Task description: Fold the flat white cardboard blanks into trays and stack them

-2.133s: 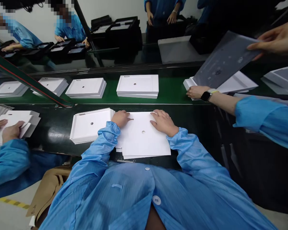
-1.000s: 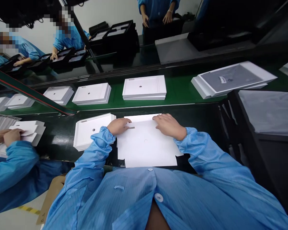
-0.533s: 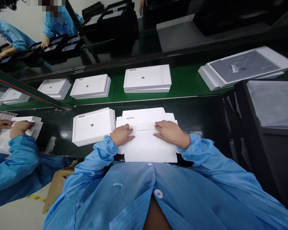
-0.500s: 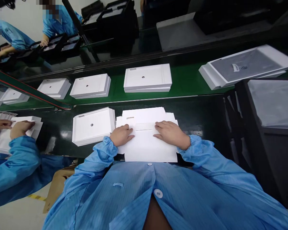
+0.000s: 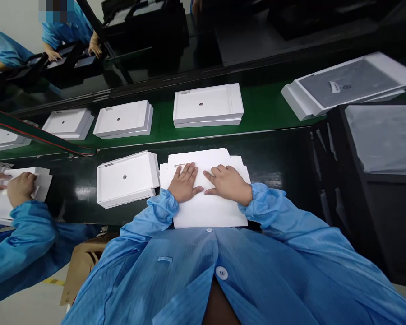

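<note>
A white cardboard box blank (image 5: 209,212) lies unfolded on the dark table right in front of me. My left hand (image 5: 186,181) rests palm down on its left half, fingers spread. On the right half lies my right hand (image 5: 228,183), its thumb out and its fingers partly bent against the card. The two thumbs almost meet near the middle, and the hands cover much of the central strip. Just left of the blank, a folded white box tray (image 5: 126,178) with a small round hole sits on the table, nearest to my left hand.
Several white trays, one a stacked pair (image 5: 208,106), stand along the green conveyor (image 5: 257,108). At right are a tray with a grey sheet (image 5: 352,83) and a black bin (image 5: 375,216). A co-worker's hand (image 5: 22,187) handles white card at left; other people work beyond.
My left hand has slid right and up onto the blank with its fingers spreading. My right hand has shifted slightly left, bringing the two closer together. The view has tilted a little.
</note>
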Action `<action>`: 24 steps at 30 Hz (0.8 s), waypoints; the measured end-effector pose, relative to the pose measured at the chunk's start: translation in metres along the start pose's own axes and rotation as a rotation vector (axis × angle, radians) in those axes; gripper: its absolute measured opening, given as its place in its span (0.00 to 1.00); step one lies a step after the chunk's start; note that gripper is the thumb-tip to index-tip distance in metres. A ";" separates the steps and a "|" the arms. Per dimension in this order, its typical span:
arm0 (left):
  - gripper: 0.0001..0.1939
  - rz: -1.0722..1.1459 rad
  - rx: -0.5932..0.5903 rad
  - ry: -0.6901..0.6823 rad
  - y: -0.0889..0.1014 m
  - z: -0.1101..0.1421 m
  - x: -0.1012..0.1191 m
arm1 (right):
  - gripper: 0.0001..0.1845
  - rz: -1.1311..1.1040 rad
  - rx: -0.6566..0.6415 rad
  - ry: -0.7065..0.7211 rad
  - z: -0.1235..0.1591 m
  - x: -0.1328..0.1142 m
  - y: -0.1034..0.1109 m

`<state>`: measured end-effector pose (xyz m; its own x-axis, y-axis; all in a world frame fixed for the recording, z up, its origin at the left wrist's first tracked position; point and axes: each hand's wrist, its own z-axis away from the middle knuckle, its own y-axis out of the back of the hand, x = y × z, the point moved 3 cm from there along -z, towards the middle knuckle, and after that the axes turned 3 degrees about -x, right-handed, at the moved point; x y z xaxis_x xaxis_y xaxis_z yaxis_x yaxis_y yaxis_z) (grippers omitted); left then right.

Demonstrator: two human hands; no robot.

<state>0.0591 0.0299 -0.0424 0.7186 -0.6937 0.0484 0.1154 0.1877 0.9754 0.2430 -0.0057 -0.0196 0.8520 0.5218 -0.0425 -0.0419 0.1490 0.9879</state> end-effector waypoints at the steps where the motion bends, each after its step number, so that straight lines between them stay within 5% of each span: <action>1: 0.39 0.006 -0.010 -0.011 -0.006 0.001 0.000 | 0.41 -0.004 0.001 -0.006 0.000 -0.001 -0.001; 6: 0.39 0.035 -0.050 -0.041 -0.013 0.003 -0.006 | 0.35 -0.025 0.000 -0.012 -0.001 0.003 -0.002; 17: 0.22 0.039 0.082 -0.031 0.010 -0.001 -0.002 | 0.16 -0.032 0.141 0.049 -0.004 0.001 -0.010; 24: 0.15 -0.002 0.027 -0.095 0.015 -0.011 0.005 | 0.16 -0.029 0.137 0.114 -0.010 0.004 -0.010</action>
<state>0.0718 0.0367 -0.0301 0.6497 -0.7574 0.0659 0.0973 0.1687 0.9808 0.2415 0.0037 -0.0308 0.7868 0.6121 -0.0799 0.0597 0.0534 0.9968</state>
